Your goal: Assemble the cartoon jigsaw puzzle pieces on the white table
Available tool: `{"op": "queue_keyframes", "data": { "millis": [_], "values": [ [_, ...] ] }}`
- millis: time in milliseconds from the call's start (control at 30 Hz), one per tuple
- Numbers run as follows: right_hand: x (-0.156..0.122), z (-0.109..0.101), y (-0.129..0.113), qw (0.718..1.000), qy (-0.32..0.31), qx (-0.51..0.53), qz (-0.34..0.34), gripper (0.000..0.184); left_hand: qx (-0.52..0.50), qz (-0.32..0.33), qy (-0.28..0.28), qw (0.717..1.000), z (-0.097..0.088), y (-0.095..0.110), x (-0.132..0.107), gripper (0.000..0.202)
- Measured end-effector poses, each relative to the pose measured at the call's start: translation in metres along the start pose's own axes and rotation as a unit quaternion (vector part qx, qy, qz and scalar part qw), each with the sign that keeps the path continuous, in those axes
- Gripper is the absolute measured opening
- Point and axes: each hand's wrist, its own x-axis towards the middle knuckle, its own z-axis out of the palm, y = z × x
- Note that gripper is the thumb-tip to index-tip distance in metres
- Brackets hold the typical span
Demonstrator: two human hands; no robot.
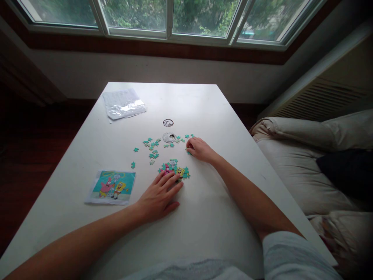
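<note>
A partly joined jigsaw puzzle with pink, yellow and teal cartoon figures lies flat on the white table. My left hand rests over its near edge, fingers stretched out, hiding part of it. Beyond and to the right, my right hand has its fingers curled down at the tabletop. A teal puzzle piece shows partly at its fingertips. Several loose teal puzzle pieces are scattered past the joined part, mostly to the left of my right hand. Left of my left hand lies a picture card showing the same figures.
The white table has a round grommet and a second round hole in its middle. A clear plastic bag with paper lies at the far left. A cushioned sofa stands along the right side; windows are ahead.
</note>
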Motion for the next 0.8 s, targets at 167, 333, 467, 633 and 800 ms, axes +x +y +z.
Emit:
{"op": "queue_keyframes", "data": {
  "millis": [167,333,467,633,800],
  "values": [
    [0.001,0.004,-0.002,1.0,0.012,0.017,-0.006,0.005,-0.001,0.002,-0.003,1.0,-0.001,-0.001,0.0,0.057],
    [-0.004,0.004,-0.007,0.998,0.047,0.046,0.014,0.005,0.0,0.008,-0.006,1.0,-0.004,-0.002,-0.001,0.056],
    [-0.015,0.001,-0.013,0.998,0.06,0.008,0.015,0.024,-0.002,0.01,-0.012,1.0,-0.006,-0.003,0.0,0.056],
    [-0.021,-0.007,-0.004,0.999,0.03,0.014,0.004,0.021,-0.006,0.009,-0.011,1.0,-0.006,-0.003,-0.001,0.055],
    [-0.018,-0.01,0.006,0.999,0.031,0.011,-0.001,0.02,-0.001,0.02,-0.004,1.0,-0.002,-0.005,-0.003,0.056]
  ]
}}
